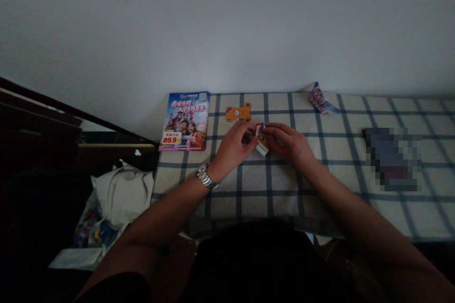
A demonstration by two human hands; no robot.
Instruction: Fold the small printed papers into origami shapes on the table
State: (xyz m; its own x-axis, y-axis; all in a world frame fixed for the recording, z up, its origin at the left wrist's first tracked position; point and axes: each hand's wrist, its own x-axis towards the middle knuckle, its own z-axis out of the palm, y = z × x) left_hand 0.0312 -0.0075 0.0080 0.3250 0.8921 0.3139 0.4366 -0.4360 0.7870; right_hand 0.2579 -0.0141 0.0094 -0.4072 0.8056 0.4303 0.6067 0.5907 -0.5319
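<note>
Both left hand and right hand pinch a small packet, bear cutout and flyer beyond

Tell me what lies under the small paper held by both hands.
The checked tablecloth lies under the small paper. The left hand and right hand hide that spot.

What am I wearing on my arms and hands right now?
No sleeves or gloves show; both forearms are bare. A silver metal link watch sits on the wrist of the left hand. The right hand and its wrist wear nothing that shows.
</note>
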